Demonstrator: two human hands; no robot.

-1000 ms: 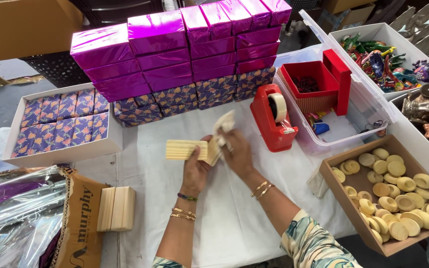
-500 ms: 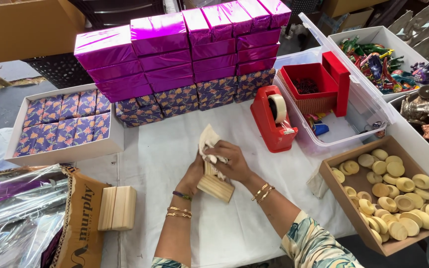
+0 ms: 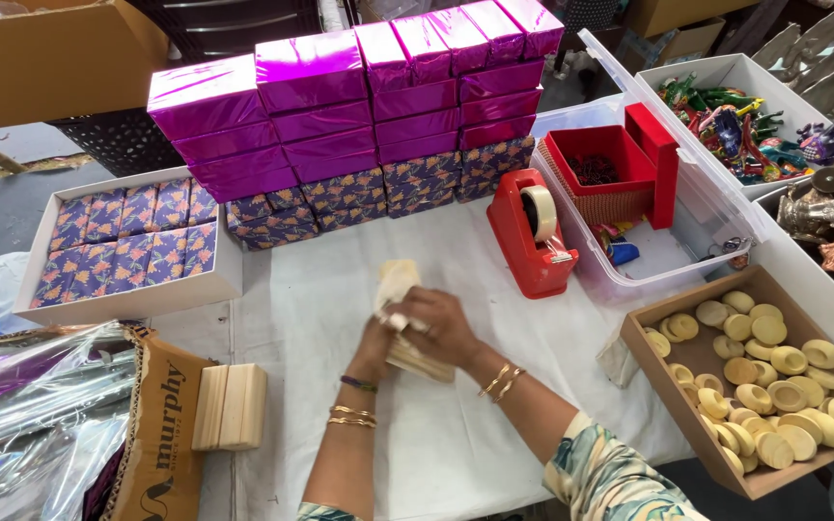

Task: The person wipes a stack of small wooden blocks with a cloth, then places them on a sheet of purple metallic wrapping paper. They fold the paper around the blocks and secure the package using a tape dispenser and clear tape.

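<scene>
Both hands meet at the middle of the desk point(image 3: 456, 289), over its white cloth. The left hand point(image 3: 378, 340) and right hand point(image 3: 444, 326) are closed round a pale wooden block point(image 3: 419, 357), with a cream cloth point(image 3: 395, 285) bunched against it and sticking up above the fingers. By the look of it the block is being wiped or wrapped; the grip calls for turning the block while the cloth stays pressed to it.

More wooden blocks point(image 3: 231, 405) stand near the desk's left front edge beside a brown bag point(image 3: 158, 434). A red tape dispenser point(image 3: 531, 232) sits right of centre. Purple boxes point(image 3: 359, 87) are stacked along the far edge, a tray of patterned boxes point(image 3: 127, 241) at far left, and a cardboard box of wooden discs point(image 3: 774, 386) at the right front corner. The room around looks like a crowded storeroom.
</scene>
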